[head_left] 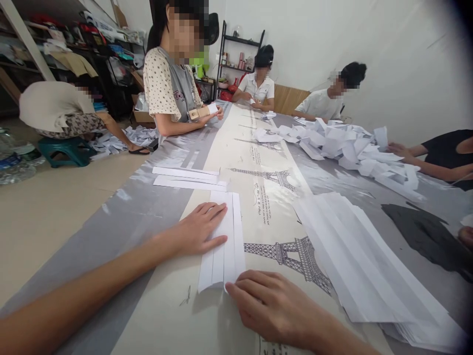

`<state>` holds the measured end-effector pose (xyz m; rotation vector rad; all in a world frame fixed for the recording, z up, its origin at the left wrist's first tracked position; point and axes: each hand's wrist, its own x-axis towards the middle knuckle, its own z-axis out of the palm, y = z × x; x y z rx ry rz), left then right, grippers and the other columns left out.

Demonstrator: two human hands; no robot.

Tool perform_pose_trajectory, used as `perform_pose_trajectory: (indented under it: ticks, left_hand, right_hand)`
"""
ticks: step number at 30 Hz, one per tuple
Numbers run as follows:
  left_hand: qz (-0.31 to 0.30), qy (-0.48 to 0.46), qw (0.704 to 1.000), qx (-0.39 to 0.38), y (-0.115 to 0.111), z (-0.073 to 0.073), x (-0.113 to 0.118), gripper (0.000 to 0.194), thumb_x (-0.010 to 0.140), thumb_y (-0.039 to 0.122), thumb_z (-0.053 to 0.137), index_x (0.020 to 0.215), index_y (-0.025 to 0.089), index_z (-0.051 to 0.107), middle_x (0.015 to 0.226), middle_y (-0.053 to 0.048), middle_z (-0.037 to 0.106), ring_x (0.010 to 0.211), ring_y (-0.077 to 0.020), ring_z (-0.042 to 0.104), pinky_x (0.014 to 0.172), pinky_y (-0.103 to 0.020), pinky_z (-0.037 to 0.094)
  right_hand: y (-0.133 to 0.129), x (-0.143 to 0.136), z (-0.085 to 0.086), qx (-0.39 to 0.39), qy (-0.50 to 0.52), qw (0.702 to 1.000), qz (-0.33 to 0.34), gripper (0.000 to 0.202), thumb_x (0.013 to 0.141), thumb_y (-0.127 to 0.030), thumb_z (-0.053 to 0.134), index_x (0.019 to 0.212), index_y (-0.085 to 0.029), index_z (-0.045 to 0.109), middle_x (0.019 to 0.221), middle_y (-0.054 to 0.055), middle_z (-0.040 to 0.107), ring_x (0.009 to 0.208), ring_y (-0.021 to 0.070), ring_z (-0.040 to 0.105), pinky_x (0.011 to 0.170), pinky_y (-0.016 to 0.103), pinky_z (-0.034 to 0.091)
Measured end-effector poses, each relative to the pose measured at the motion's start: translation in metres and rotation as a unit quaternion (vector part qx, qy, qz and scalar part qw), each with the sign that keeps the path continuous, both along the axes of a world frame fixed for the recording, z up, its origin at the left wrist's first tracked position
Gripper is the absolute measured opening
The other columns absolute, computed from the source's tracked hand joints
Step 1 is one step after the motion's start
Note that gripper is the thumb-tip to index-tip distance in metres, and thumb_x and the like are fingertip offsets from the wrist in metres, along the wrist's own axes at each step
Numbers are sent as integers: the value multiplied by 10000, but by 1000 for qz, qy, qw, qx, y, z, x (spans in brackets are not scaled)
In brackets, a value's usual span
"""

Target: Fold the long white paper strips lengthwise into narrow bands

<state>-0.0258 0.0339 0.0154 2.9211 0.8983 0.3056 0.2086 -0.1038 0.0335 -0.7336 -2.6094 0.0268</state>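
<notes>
Paper (pixel 229 251) | beneath left grip (pixel 199 229), spread flat | near edge pinched in right grip (pixel 271 305)

Our left forearm (pixel 99 281) is bare and slim, tapering to a bare wrist (pixel 170 241); our right forearm (pixel 328 328) is bare as well. Our left hand (pixel 201 229) and right hand (pixel 271 305) are bare, slender-fingered.

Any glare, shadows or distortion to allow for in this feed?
Head view: glare streaks the shiny grey table cover, left of and beyond the creased white paper sheet; head view: a soft shadow sits beside the bare right hand on the cream tower-printed runner; head view: wide-angle distortion seems to tilt the tall black shelf, and the upper-right corner is dark.
</notes>
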Motion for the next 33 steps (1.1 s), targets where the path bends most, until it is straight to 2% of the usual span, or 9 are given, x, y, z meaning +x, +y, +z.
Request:
perform_pose_trajectory:
  ticks: [2, 6, 12, 17, 22, 27, 33]
  left_hand:
    - [2, 1, 1000, -2, 0, 0, 0, 696, 1055, 592, 346, 1560, 117, 287, 1562, -184, 426, 1410, -335, 398, 1172, -456, 305]
    - [4, 2, 1000, -6, 0, -1, 0, 704, 1054, 595, 351, 1564, 116, 274, 1569, -185, 418, 1415, -342, 393, 1177, -466, 302]
    - [2, -10, 1000, 10, 0, -5, 0, 688, 1056, 598, 339, 1566, 144, 253, 1551, -182, 438, 1392, -335, 421, 1155, -467, 323]
    - [7, -11, 1000, 4, 0, -6, 1, 687, 1056, 592, 346, 1566, 142, 249, 1561, -182, 427, 1407, -333, 408, 1166, -459, 304]
    - [9, -19, 1000, -1, -1, -4, 0, 680, 1061, 596, 331, 1588, 185, 204, 1571, -156, 429, 1416, -319, 410, 1168, -449, 301]
    - [15, -19, 1000, -1, -2, -4, -1, 677, 1062, 595, 331, 1588, 193, 192, 1588, -144, 410, 1418, -316, 407, 1163, -440, 314]
    - [20, -12, 1000, -3, -2, -4, -1, 675, 1061, 586, 348, 1580, 180, 206, 1594, -152, 398, 1418, -318, 407, 1165, -431, 315]
  right_hand:
    - [0, -3, -3, -10, 13, 1000, -14, 247, 930, -55, 505, 1121, -96, 656, 775, 54, 679, 706, 191, 603, 597, 317, 510]
    - [4, -9, -9, -53, 59, 996, -40, 198, 958, -76, 503, 1055, -131, 667, 798, 54, 676, 705, 193, 578, 615, 331, 502]
    - [11, -7, -17, -172, 146, 971, -80, 213, 1017, -170, 516, 1170, -144, 662, 865, 72, 682, 770, 196, 597, 671, 331, 519]
    - [12, -6, -12, -219, 147, 961, -82, 222, 987, -172, 552, 1170, -141, 675, 879, 79, 686, 799, 203, 607, 703, 344, 531]
    - [13, -8, -10, -247, 168, 953, -54, 146, 944, -149, 626, 1041, -177, 732, 934, 74, 712, 859, 194, 632, 765, 329, 546]
    - [13, -9, -12, -272, 188, 940, -85, 133, 940, -171, 648, 1009, -191, 760, 870, 54, 707, 774, 167, 643, 682, 286, 535]
    - [12, -8, -10, -311, 189, 925, -109, 145, 931, -203, 662, 1043, -205, 755, 878, 45, 716, 752, 155, 647, 668, 276, 540]
